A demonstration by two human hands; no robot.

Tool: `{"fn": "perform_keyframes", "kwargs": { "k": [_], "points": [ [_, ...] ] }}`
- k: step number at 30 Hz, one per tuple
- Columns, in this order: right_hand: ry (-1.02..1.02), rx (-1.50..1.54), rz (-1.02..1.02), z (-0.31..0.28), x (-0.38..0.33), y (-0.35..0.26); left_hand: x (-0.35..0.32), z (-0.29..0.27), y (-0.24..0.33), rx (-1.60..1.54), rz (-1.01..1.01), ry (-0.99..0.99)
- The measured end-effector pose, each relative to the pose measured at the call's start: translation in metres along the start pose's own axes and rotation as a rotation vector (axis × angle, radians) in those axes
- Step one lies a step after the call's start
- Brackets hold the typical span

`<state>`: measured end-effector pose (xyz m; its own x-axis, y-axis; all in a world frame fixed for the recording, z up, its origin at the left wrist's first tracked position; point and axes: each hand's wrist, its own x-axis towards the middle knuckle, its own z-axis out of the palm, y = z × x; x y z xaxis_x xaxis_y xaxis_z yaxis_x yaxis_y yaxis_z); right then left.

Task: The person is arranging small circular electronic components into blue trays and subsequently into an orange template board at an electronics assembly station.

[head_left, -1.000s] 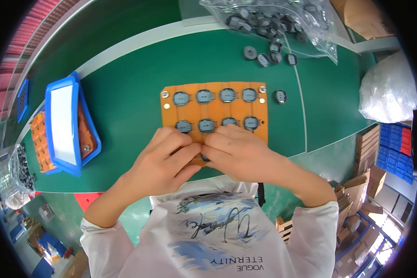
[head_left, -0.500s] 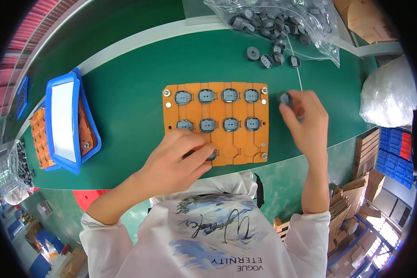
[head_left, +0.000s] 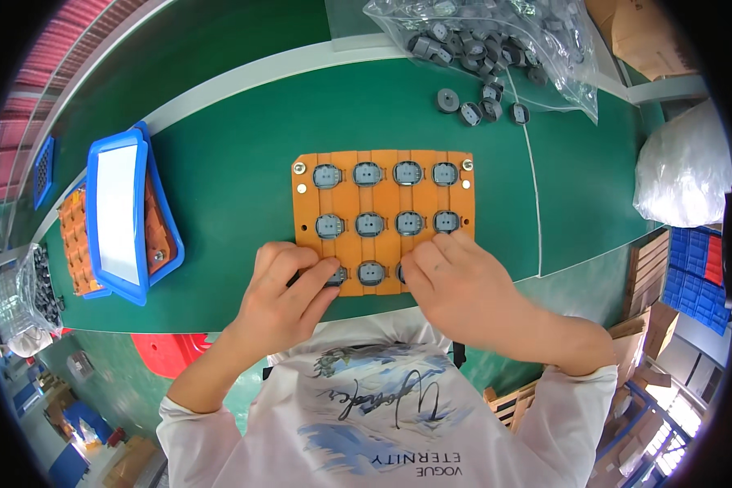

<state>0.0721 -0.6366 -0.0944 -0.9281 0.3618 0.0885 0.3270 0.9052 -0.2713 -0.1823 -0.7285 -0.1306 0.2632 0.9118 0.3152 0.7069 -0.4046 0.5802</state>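
Observation:
An orange plate (head_left: 386, 244) with rows of pockets lies in front of me near the table's front edge. Grey round plastic parts (head_left: 370, 225) sit in the far and middle rows, and another (head_left: 371, 273) sits in the near row. At the plate's near left corner, my left hand (head_left: 285, 285) is closed, its fingertips on a grey round part (head_left: 337, 276). My right hand (head_left: 455, 272) is closed at the near row's right half; a grey part (head_left: 400, 272) shows only at its edge beneath the fingers, which hide the near right corner.
Loose grey parts (head_left: 470, 114) lie beyond the plate, beside a clear bag (head_left: 504, 49) full of them. A blue-rimmed tray (head_left: 142, 272) leans over more orange plates (head_left: 75, 244) at the left. A white cord (head_left: 535, 195) crosses the table at the right.
My right hand has brought a grey part from the right of the plate to its near row. My left hand has moved left, uncovering the near row's second pocket with its part.

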Motion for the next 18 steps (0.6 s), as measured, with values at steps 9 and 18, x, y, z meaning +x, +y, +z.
{"fn": "perform_keyframes", "kwargs": {
  "k": [9,18],
  "points": [
    [-0.123,-0.109,0.015,-0.004,0.004,0.001,0.005,-0.005,0.0,-0.079,-0.049,-0.059],
    [0.204,-0.222,0.413,-0.016,0.068,0.137,-0.017,0.01,0.004,0.064,-0.08,0.086]
  ]
}}
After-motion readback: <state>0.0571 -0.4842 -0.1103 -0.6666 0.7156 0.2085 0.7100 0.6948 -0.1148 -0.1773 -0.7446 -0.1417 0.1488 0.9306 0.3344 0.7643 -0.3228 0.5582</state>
